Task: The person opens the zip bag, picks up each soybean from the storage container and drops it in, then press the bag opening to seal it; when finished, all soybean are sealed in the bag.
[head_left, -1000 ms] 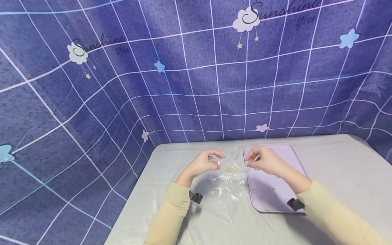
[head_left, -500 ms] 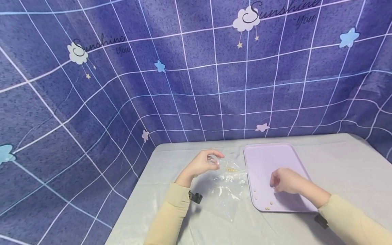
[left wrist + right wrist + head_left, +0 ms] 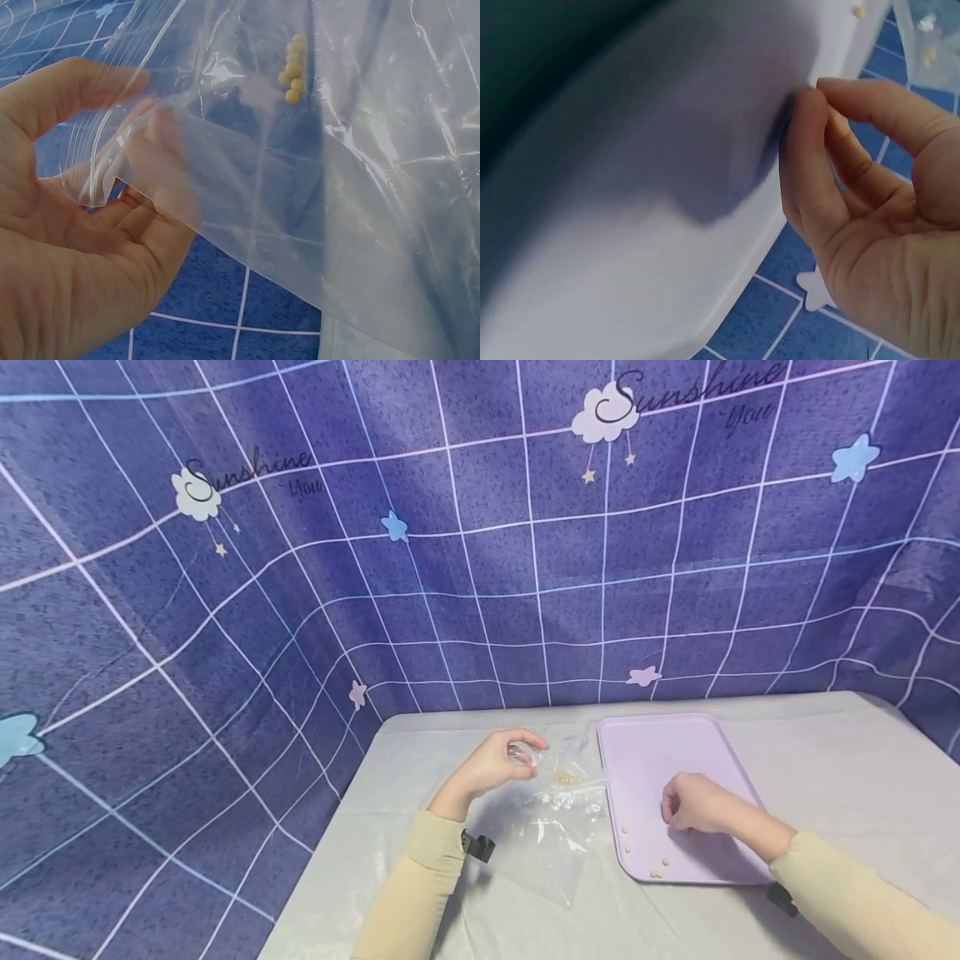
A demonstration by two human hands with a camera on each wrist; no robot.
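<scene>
My left hand (image 3: pixel 498 764) is raised a little over the table and pinches the top corner of a clear plastic bag (image 3: pixel 555 835). The bag hangs down onto the table. A few small yellow beads (image 3: pixel 567 777) sit inside it near the top. The left wrist view shows the film (image 3: pixel 337 187) folded over my fingers (image 3: pixel 161 150), with the beads (image 3: pixel 292 67) above. My right hand (image 3: pixel 693 803) rests on the lilac tray (image 3: pixel 660 747), fingers curled, thumb and fingertips (image 3: pixel 810 135) together against the tray surface (image 3: pixel 630 225). I see nothing between them.
Several loose yellow beads (image 3: pixel 658 868) lie near the tray's front left corner. The tray sits on a grey table (image 3: pixel 825 760). A purple checked cloth (image 3: pixel 450 568) with clouds and stars closes off the back and left side.
My right hand left the bag's mouth and came down onto the tray, where it now stays with fingers curled. The left hand still holds the bag in place.
</scene>
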